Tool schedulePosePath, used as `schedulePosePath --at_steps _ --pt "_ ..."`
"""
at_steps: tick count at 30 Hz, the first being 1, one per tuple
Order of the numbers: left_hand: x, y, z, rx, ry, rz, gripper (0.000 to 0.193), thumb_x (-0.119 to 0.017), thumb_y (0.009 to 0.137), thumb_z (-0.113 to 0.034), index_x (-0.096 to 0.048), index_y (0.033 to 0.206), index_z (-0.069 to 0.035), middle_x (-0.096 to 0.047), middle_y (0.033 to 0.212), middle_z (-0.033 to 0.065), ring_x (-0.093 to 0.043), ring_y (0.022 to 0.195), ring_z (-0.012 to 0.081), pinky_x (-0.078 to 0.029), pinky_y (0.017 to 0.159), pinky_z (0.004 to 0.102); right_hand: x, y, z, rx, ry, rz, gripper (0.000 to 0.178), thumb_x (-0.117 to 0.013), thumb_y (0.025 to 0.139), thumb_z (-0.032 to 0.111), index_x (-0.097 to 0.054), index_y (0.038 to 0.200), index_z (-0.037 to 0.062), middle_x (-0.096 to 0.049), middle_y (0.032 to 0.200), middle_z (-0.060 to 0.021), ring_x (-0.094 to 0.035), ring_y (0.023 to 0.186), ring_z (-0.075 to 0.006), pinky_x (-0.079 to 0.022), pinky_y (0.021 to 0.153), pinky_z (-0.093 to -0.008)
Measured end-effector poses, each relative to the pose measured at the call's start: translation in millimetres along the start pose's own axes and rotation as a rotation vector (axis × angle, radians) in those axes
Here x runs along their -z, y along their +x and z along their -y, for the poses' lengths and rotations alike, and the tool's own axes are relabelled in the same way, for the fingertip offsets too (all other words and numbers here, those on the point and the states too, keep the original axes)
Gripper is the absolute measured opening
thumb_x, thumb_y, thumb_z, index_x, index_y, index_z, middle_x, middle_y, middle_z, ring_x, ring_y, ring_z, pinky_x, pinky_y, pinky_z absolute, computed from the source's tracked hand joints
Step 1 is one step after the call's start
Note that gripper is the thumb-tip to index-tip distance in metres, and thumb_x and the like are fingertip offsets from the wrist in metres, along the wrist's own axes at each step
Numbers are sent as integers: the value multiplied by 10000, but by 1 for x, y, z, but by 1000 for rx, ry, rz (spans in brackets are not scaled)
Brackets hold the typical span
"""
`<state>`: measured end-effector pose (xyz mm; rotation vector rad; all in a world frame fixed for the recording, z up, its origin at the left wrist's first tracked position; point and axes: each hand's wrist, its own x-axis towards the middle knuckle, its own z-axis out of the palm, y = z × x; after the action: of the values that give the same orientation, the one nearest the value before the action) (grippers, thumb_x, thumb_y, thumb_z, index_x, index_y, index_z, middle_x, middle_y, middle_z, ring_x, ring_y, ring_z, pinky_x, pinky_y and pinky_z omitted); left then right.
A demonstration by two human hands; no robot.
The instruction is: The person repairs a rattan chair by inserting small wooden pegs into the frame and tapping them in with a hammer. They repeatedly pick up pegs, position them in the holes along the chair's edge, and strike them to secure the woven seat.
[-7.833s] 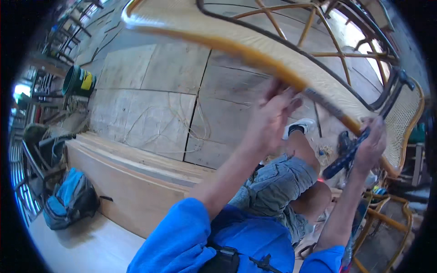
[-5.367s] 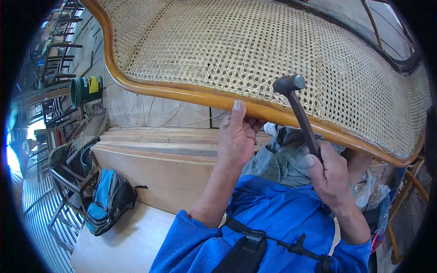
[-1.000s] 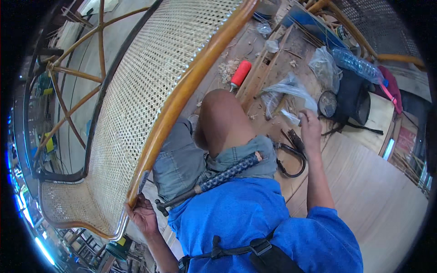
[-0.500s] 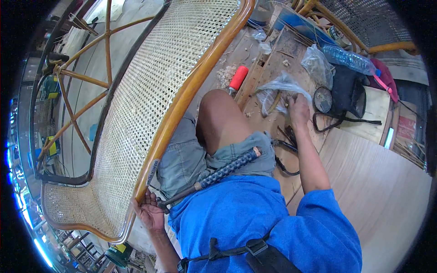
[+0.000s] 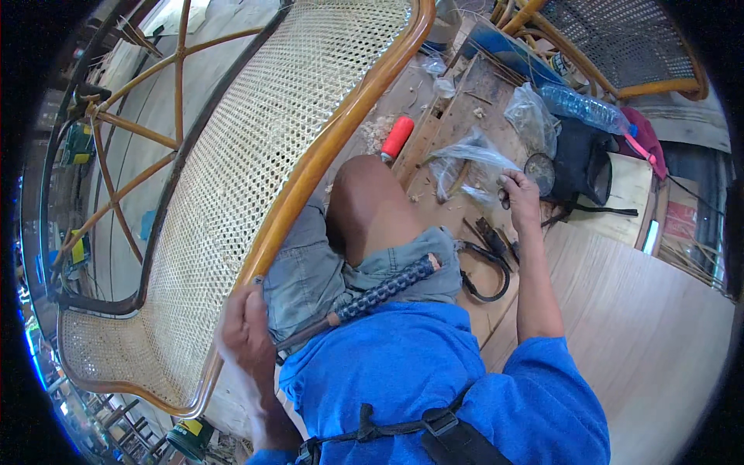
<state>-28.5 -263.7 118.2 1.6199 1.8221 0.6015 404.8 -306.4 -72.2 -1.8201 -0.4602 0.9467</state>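
Observation:
A curved rattan chair frame (image 5: 310, 177) with a woven cane panel (image 5: 232, 170) leans along my left side. My left hand (image 5: 246, 329) is curled in front of its lower rim, thumb against the fingers and slightly blurred; whatever it may hold is hidden. Over the wooden boards, my right hand (image 5: 522, 200) has its fingertips pinched together beside a clear plastic bag (image 5: 477, 159). Anything between those fingertips is too small to name. Across my lap lies a hammer with a dark wrapped handle (image 5: 384, 294), its head hidden behind my left forearm.
A red-handled tool (image 5: 397, 138) lies beyond my knee. To the right are a plastic bottle (image 5: 585, 107), a black pouch (image 5: 581, 159), a round disc (image 5: 540, 172) and a black looped cord (image 5: 504, 279). Another cane-panelled frame (image 5: 659, 87) stands at far right.
My right hand has drawn back from inside the plastic bag, toward me. My left hand has risen and curled over the chair rim. The view has shifted slightly.

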Motion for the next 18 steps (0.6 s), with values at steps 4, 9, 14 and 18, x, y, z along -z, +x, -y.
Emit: schedulePosePath --at_steps 4,9,14,18 --pt "-78 36 -51 -282 -295 466 189 -561 887 -152 -622 964 11 -628 885 78 -576 829 127 -458 753 250 -5 -25 41 -105 210 148 61 -618 828 105 -590 861 63 -565 683 6 -485 485 -65 -345 405 -193" --pt "-187 49 -95 -328 -661 824 258 -586 872 -179 -604 1041 15 -633 911 74 -575 815 122 -453 733 252 -30 -73 105 -278 256 368 83 -636 828 121 -591 862 61 -575 693 -4 -489 479 -71 -357 397 -196" --pt "-203 53 -85 -4 -1052 879 252 -563 893 -183 -597 1067 -4 -634 934 49 -563 786 85 -444 681 222 -62 -88 129 -265 247 454 117 -639 827 124 -594 886 33 -580 707 -10 -497 487 -63 -392 401 -194" --pt "-193 64 -63 329 -1283 755 185 -543 901 -160 -570 1022 -22 -629 907 52 -586 784 126 -472 699 248 -96 -96 129 -228 231 470 143 -628 829 108 -601 938 19 -598 722 -13 -515 483 -67 -405 409 -194"
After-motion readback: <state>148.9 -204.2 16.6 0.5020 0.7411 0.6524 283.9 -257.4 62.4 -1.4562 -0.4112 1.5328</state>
